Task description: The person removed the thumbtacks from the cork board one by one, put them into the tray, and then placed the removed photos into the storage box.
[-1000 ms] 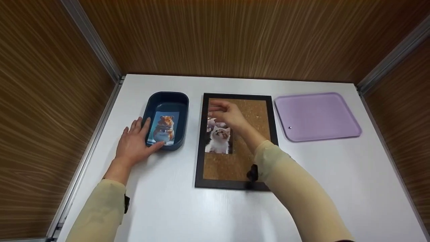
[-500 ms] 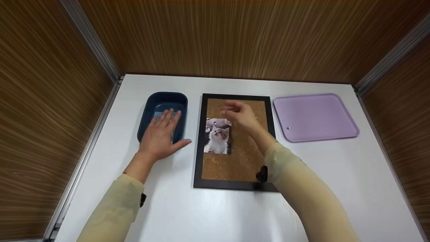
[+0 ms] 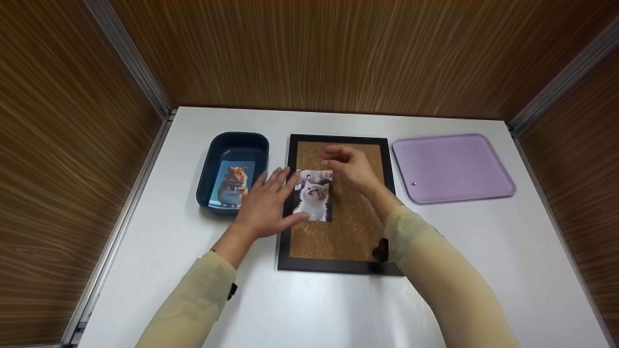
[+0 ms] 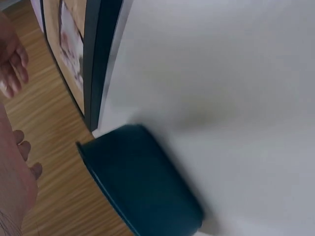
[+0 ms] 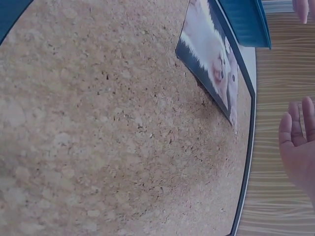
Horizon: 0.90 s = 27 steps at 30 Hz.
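A kitten photo lies on the left part of a black-framed cork board. A small shiny pin shows near the photo's top. My left hand, fingers spread, is over the board's left frame, its thumb and fingertips at the photo's left side; whether it touches is unclear. To the photo's upper right, my right hand hovers over the cork with loosely bent fingers and nothing visible in them. In the right wrist view the photo casts a shadow along one edge.
Left of the board stands a dark blue bin with a hamster photo inside. A purple tray lies to the right, with a small shiny pin near its lower left corner. Wood-grain panels surround the white table.
My left hand has moved right from the blue bin, across it, to the board's left edge. My right hand has shifted slightly right, off the photo's top, uncovering the pin there.
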### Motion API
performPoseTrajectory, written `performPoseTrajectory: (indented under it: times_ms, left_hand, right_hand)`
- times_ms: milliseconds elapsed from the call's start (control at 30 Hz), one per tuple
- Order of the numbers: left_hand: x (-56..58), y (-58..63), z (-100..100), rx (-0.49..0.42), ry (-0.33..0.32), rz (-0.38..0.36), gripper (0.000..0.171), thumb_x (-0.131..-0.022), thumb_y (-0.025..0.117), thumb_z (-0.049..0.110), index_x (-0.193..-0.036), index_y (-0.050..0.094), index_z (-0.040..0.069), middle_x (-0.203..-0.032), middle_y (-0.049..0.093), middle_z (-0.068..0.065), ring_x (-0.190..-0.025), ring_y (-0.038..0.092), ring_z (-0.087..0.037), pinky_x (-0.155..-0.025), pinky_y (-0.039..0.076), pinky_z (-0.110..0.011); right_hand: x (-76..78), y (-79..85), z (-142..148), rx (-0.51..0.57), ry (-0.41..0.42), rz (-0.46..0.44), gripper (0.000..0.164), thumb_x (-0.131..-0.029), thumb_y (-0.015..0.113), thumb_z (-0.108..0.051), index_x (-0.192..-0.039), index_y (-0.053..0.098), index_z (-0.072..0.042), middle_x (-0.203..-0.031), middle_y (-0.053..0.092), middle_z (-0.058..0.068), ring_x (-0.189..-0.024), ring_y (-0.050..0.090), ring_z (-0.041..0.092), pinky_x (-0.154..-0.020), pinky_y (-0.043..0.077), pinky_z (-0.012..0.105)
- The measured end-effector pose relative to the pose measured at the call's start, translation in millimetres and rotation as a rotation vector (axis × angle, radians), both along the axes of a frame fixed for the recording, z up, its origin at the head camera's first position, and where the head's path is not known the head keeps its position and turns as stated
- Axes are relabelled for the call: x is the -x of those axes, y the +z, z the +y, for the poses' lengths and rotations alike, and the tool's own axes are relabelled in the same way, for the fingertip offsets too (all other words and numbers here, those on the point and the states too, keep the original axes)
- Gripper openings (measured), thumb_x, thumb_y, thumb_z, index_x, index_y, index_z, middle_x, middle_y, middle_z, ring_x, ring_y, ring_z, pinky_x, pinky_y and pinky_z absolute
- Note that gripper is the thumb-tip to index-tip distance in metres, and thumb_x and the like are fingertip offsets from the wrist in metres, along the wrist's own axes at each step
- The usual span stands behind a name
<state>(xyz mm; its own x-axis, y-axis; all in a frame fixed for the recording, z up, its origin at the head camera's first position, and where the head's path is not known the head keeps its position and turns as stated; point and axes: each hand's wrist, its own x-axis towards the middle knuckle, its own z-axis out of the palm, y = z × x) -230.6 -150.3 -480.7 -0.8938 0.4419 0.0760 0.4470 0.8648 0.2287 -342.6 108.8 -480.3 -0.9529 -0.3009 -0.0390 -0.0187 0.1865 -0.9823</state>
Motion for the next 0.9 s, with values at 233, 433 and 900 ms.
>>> performPoseTrajectory:
  times_ms: [233, 433, 900]
  left_hand:
    - [-5.5, -12.4, 23, 0.015, -0.079, -0.023, 0.098, -0.098, 0.044, 0.081, -0.170, 0.027, 0.016, -0.173, 0.029, -0.014, -0.160, 0.025, -0.031, -0.131, 0.013, -0.051]
    - [-10.2, -26.0, 33, 0.036, -0.113, -0.065, 0.100, -0.096, 0.043, 0.083, -0.169, 0.031, 0.016, -0.172, 0.030, -0.015, -0.161, 0.024, -0.030, -0.130, 0.014, -0.053]
    - [-19.2, -56.0, 38, 0.069, -0.151, -0.099, 0.100, -0.097, 0.038, 0.084, -0.170, 0.026, 0.017, -0.174, 0.026, -0.013, -0.161, 0.022, -0.032, -0.130, 0.015, -0.055]
  right_hand:
    - [1.9, -2.6, 7, -0.061, 0.005, 0.025, 0.038, -0.098, 0.075, -0.007, -0.134, 0.069, 0.003, -0.128, 0.073, 0.016, -0.116, 0.069, 0.028, -0.101, 0.056, 0.039]
    - [6.2, -7.0, 6, -0.111, 0.012, 0.005, 0.038, -0.098, 0.079, -0.016, -0.132, 0.071, -0.002, -0.129, 0.073, 0.011, -0.119, 0.067, 0.028, -0.102, 0.055, 0.041]
    - [15.4, -20.4, -3, -0.154, 0.084, -0.001, 0.039, -0.095, 0.082, -0.014, -0.129, 0.073, 0.003, -0.130, 0.071, 0.022, -0.101, 0.069, 0.024, -0.092, 0.058, 0.052]
